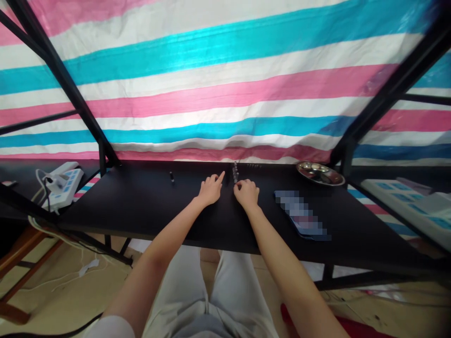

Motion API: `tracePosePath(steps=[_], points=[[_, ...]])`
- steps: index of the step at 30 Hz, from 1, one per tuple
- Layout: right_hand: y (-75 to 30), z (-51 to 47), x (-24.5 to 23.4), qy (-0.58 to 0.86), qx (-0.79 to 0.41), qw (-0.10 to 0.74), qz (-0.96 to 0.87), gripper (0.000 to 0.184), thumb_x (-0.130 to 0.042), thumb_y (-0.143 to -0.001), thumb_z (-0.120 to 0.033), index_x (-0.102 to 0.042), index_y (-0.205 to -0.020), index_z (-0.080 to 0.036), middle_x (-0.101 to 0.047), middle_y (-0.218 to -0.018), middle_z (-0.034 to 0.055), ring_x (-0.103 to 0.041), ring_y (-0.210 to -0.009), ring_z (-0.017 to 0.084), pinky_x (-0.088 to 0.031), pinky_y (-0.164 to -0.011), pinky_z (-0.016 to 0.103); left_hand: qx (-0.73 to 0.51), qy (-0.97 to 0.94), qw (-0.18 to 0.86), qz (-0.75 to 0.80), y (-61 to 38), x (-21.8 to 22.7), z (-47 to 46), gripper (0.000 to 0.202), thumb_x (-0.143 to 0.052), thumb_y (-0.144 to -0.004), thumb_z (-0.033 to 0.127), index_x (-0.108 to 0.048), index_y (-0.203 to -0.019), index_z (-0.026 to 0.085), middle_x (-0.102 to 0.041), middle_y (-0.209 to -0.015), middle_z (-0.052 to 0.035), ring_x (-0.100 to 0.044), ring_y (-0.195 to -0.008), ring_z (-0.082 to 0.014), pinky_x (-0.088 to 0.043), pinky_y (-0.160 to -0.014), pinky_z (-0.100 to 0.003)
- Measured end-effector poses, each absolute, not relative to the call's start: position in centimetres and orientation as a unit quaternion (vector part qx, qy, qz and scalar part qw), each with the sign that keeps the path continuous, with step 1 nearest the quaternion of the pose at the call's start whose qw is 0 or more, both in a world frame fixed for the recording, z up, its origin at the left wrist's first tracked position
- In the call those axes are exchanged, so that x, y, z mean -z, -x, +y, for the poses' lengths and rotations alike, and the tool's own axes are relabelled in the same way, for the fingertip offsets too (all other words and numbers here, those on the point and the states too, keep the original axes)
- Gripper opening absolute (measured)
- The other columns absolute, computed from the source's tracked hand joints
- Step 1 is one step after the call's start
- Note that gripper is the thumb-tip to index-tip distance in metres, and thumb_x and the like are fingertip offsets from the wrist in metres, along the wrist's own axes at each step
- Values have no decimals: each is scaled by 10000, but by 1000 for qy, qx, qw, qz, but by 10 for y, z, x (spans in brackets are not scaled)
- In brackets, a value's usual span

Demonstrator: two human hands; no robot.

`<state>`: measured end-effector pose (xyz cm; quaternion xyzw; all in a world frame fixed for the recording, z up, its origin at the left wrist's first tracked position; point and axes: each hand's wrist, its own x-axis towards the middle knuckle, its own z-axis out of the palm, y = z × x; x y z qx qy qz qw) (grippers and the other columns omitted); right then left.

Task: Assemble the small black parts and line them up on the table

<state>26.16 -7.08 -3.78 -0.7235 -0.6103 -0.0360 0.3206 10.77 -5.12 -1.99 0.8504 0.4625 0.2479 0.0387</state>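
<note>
On the black table, a short line of small shiny pieces (235, 172) runs away from me; they are too small to name. My right hand (247, 193) is at the near end of this line, thumb and forefinger pinched together; what they hold, if anything, is too small to make out. To the left of the line lies my left hand (210, 189), its forefinger stretched out towards the pieces and the other fingers partly bent, with nothing visible in it. Several tiny pieces (253, 165) sit in a row farther back, right of the line.
A small dark cylinder with a pale band (172, 177) is on the left. At the right stand a shiny steel divided plate (320, 174) and a flat, blurred bluish object (301, 216). White power strips (66, 185) lie beyond the black frame, before a striped sheet (218, 98).
</note>
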Motion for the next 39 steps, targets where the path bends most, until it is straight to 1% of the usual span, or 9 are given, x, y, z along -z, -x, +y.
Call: tracePosePath(steps=[4, 7, 11, 14, 20, 25, 29, 34, 39], points=[[-261, -72, 36, 731, 2, 311, -607, 184, -477, -772, -232, -650, -796, -176, -585, -982, 140, -475, -940, 279, -360, -772, 420, -239, -840, 24, 486, -130, 25, -44, 517, -446, -838, 215, -354, -1345, 255, -473, -1197, -126, -468, -991, -261, -391, -801, -393], [-262, -71, 36, 734, -16, 305, -606, 181, -487, -772, -243, -647, -824, -176, -578, -1019, 137, -464, -983, 293, -355, -795, 441, -247, -842, 0, 480, -139, 24, -40, 448, -449, -836, 201, -436, -1282, 236, -477, -1197, -126, -460, -994, -262, -376, -802, -396], [-262, -69, 39, 732, -9, 310, -606, 185, -490, -774, -248, -647, -844, -179, -572, -1022, 137, -456, -986, 287, -351, -803, 441, -256, -849, -32, 461, -136, 18, -37, 233, -442, -836, 166, -603, -1005, 174, -546, -1037, -126, -481, -943, -246, -360, -803, -387], [-262, -68, 41, 730, 5, 322, -603, 187, -483, -782, -254, -650, -824, -181, -576, -981, 140, -459, -951, 277, -350, -790, 433, -266, -845, -35, 462, -124, 16, -37, 138, -475, -828, 184, -608, -858, 167, -562, -971, -116, -493, -910, -240, -360, -792, -380], [-265, -62, 43, 761, -4, 306, -572, 187, -507, -773, -266, -653, -845, -174, -577, -973, 143, -471, -947, 288, -357, -770, 430, -318, -819, -18, 477, -87, 17, -40, 93, -545, -794, 218, -600, -861, 185, -591, -935, -66, -517, -881, -210, -378, -762, -340], [-266, -50, 45, 775, -39, 306, -552, 230, -534, -761, -314, -656, -897, -175, -581, -994, 136, -482, -945, 288, -370, -751, 407, -406, -775, 36, 483, -70, 25, -49, 75, -563, -778, 228, -598, -822, 179, -604, -887, -45, -535, -837, -181, -411, -764, -320], [-265, -42, 47, 783, -42, 317, -533, 229, -562, -739, -340, -655, -876, -181, -588, -947, 120, -494, -907, 269, -365, -749, 391, -474, -745, 62, 465, -65, 27, -54, 56, -568, -764, 213, -589, -795, 172, -601, -839, -38, -528, -770, -150, -435, -740, -287], [-263, -36, 48, 787, -35, 332, -519, 202, -570, -727, -340, -648, -820, -179, -590, -893, 107, -505, -846, 241, -354, -735, 372, -497, -734, 76, 457, -59, 26, -54, 50, -578, -754, 210, -591, -777, 167, -601, -810, -37, -521, -749, -145, -441, -732, -281], [-261, -34, 45, 803, -56, 315, -502, 166, -564, -743, -324, -637, -813, -193, -616, -911, 81, -520, -868, 236, -341, -743, 361, -500, -723, 83, 469, -57, 29, -53, 40, -595, -743, 208, -599, -766, 176, -607, -801, -30, -529, -747, -145, -447, -732, -287]])
